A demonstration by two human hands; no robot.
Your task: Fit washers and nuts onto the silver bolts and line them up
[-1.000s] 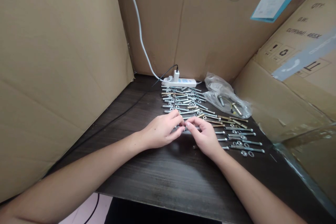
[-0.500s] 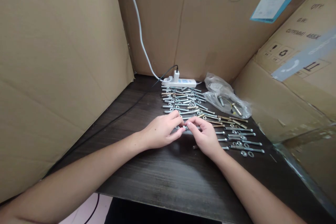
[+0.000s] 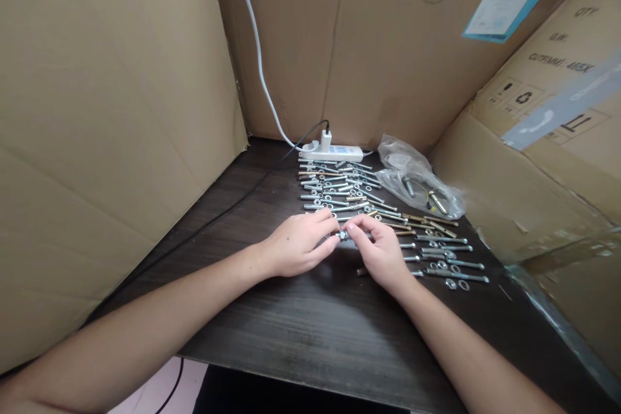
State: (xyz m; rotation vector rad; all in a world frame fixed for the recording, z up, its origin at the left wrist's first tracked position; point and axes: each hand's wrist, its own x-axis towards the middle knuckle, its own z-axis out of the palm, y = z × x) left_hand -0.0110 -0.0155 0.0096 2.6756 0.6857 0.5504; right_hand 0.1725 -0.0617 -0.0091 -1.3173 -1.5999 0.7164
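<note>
Over the dark table, both of my hands meet at a silver bolt [image 3: 352, 237] that lies level between them. My right hand [image 3: 381, 252] pinches the bolt between thumb and fingers, which hide most of its shank. A hex nut [image 3: 343, 235] shows at the bolt's left end. The thumb and fingertips of my left hand [image 3: 303, 244] close in at the nut's left side, covering part of it. Just behind and beside my hands lie rows of loose bolts [image 3: 449, 239], metal sleeves [image 3: 358, 206], nuts and washers [image 3: 464, 285].
A white power strip [image 3: 334, 154] with a plugged-in charger [image 3: 326, 141] stands behind the hardware. To its right is a clear plastic bag [image 3: 412, 174] with metal parts inside. A black cable [image 3: 218, 215] crosses the table [image 3: 310, 330]. Cardboard boxes [image 3: 301, 45] wall in three sides.
My left fingertips have shifted slightly, and more of the hex nut now shows between my hands. My right hand keeps its pinch on the bolt, almost unmoved.
</note>
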